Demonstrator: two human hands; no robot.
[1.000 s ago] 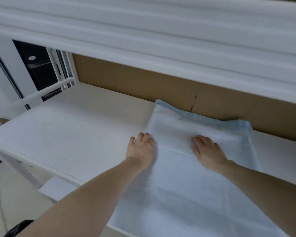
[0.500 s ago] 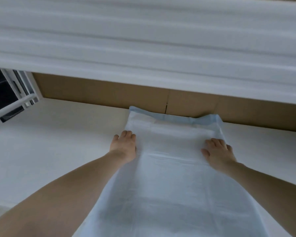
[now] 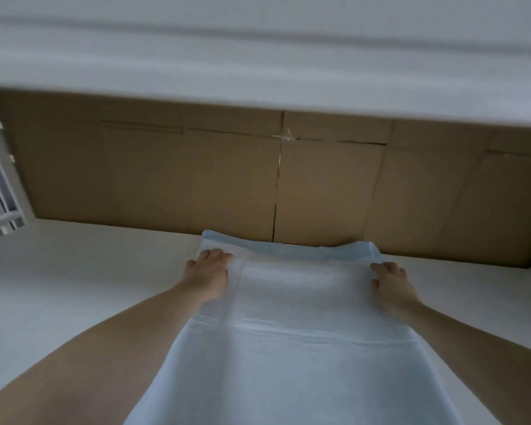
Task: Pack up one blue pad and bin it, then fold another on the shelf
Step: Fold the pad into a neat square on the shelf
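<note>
Since half a second back: both hands slid outward and farther along the pad toward its far corners; view tipped up, more of the brown back panel showing.

Thin pale-blue rectangular absorbent pad (image 3: pixel 304 348) spread lengthwise on the flat white shelf (image 3: pixel 74 271), far edge butted against and slightly curled up the brown cardboard back panel (image 3: pixel 166 179). Darker blue border visible along that far edge; a crosswise crease across the middle. Near end running out of view at the bottom.

Left hand (image 3: pixel 209 274) at the far-left corner of the pad, palm down, fingers extended and close together, resting flat on the pad's edge. Not pinching.

Right hand (image 3: pixel 391 282) at the far-right corner, palm down, fingers slightly bent with tips on the pad's edge; whether any material is caught under the fingertips cannot be told.

White upper shelf board (image 3: pixel 258 56) overhead, blurred. White frame upright (image 3: pixel 0 179) at far left.
</note>
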